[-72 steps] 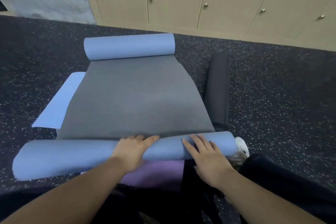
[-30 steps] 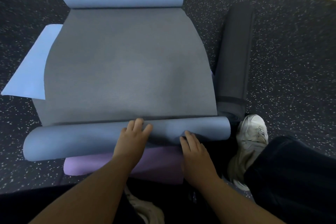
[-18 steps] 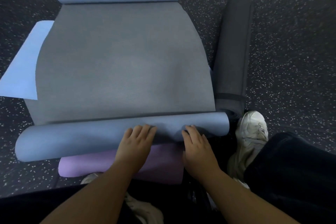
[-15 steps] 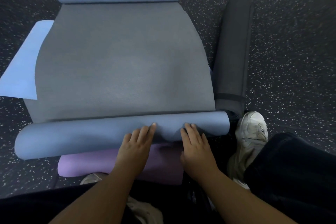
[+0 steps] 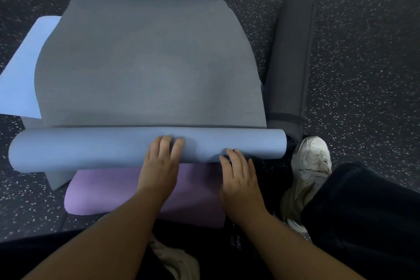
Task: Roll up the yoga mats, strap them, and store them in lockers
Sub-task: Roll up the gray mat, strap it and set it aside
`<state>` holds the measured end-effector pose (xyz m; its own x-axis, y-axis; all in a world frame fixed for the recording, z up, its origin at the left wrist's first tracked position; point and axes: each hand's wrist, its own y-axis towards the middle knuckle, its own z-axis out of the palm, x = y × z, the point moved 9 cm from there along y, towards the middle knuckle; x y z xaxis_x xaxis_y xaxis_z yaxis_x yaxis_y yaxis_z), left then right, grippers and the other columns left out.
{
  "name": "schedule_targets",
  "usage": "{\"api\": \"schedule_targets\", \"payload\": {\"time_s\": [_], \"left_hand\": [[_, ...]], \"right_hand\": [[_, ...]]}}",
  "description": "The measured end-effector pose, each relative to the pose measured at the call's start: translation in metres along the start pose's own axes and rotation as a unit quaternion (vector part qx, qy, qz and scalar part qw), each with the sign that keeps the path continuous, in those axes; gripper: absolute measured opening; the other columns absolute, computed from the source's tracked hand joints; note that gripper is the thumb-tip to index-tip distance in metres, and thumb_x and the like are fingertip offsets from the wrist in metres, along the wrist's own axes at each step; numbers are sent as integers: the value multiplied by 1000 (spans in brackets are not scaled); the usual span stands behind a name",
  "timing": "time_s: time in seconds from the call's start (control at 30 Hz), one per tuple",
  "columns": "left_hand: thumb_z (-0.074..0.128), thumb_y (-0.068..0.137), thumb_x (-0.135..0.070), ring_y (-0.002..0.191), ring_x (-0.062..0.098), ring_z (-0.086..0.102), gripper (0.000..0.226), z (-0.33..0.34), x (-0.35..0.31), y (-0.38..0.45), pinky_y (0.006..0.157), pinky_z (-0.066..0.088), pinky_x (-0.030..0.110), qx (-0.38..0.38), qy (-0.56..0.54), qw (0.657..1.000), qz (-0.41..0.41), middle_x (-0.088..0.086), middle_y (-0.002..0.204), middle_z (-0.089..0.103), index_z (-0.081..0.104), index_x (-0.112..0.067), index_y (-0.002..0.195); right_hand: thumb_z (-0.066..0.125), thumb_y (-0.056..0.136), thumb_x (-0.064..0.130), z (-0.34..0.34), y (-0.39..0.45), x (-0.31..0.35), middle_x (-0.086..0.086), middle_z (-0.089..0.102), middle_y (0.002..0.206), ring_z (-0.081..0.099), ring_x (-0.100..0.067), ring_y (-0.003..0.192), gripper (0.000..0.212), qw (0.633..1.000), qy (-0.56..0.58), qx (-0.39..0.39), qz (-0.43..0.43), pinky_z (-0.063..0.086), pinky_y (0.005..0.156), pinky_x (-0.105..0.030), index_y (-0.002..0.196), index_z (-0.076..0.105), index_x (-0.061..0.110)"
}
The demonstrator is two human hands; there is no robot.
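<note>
Head view: the blue mat (image 5: 145,75) lies across the middle of the frame, grey side up, its near end wound into a roll (image 5: 91,150) and its far end curled at the top edge. Left hand (image 5: 159,166) presses flat on the roll, fingers straight. Right hand (image 5: 238,177) touches the roll's lower edge, fingers extended, holding nothing. A purple mat (image 5: 102,191) lies just below the roll. A strapped dark mat (image 5: 291,63) rests at right on the speckled floor (image 5: 363,75), beside a white shoe (image 5: 311,161).
</note>
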<state>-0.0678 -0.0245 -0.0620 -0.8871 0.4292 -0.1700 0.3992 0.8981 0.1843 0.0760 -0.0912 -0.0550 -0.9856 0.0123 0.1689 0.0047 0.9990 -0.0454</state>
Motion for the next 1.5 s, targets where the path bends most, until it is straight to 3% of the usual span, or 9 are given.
{"api": "schedule_targets", "payload": {"time_s": [0.17, 0.43, 0.63, 0.77, 0.87, 1.07, 1.23, 1.37, 1.5], "left_hand": [[28, 72, -2, 116, 39, 47, 47, -8, 5, 13, 98, 42, 58, -12, 3, 1000, -19, 23, 117, 57, 48, -1, 115], [35, 71, -2, 92, 32, 39, 52, -28, 19, 48, 70, 44, 42, -23, 12, 990, -141, 20, 102, 57, 64, -5, 115], [59, 78, 10, 102, 44, 51, 52, -33, 30, 72, 80, 43, 48, -1, -53, 985, -161, 25, 115, 55, 52, 1, 129], [56, 71, -1, 107, 42, 49, 42, -36, 14, 63, 87, 39, 49, -100, -21, 993, -63, 27, 118, 53, 54, 1, 113], [59, 67, -5, 113, 36, 44, 47, -29, -4, 52, 89, 34, 46, -119, 18, 993, 13, 22, 119, 56, 54, -2, 113], [77, 60, -9, 137, 32, 32, 94, 6, -2, 50, 101, 34, 59, 30, 99, 994, 25, 14, 144, 43, 33, -11, 143], [85, 56, -19, 142, 35, 27, 119, 14, 6, 72, 102, 27, 67, 104, 124, 987, 14, 12, 155, 29, 14, -16, 151], [65, 84, -44, 146, 28, -15, 113, 20, 11, 95, 112, 3, 61, 197, 126, 972, 7, 6, 159, -18, -32, -20, 138], [62, 85, -50, 145, 27, -19, 116, 20, 16, 123, 112, 4, 62, 228, 147, 963, 2, 5, 157, -25, -32, -16, 144]], "right_hand": [[37, 71, 10, -4, 10, 1, -20, 51, 137, 48, -38, 128, 61, 1000, -14, 10, 5, 40, 98, -57, 127, 57, -1], [34, 64, 10, -9, 27, -8, -16, 54, 134, 57, -31, 117, 70, 998, 14, 45, 44, 52, 87, -44, 131, 53, -1], [40, 87, 7, -15, 42, -6, 0, -12, 160, -7, -17, 148, 76, 993, 51, 102, 25, 3, 118, -36, 153, 4, 11], [66, 67, 4, -22, 49, -11, -15, 36, 150, 42, -29, 134, 75, 995, 65, 54, 50, 36, 106, -42, 140, 45, 2], [70, 61, 1, -26, 53, -12, -17, 48, 139, 52, -31, 124, 74, 995, 72, 35, 53, 43, 101, -44, 132, 52, 0], [47, 89, 16, -33, 78, -13, -1, 6, 157, 2, -15, 147, 73, 995, 35, 95, 24, 5, 119, -40, 151, 10, 9], [46, 90, 16, -38, 97, -20, 3, -1, 159, -2, -14, 147, 72, 993, 45, 111, 19, 5, 118, -43, 152, 9, 11], [45, 90, 13, -39, 102, -26, 2, -3, 159, -12, -16, 147, 69, 992, 68, 100, 33, 0, 118, -41, 151, 12, 13], [44, 91, 12, -35, 97, -29, 1, -6, 160, -14, -17, 146, 69, 991, 81, 101, 44, -2, 118, -41, 152, 12, 15]]}}
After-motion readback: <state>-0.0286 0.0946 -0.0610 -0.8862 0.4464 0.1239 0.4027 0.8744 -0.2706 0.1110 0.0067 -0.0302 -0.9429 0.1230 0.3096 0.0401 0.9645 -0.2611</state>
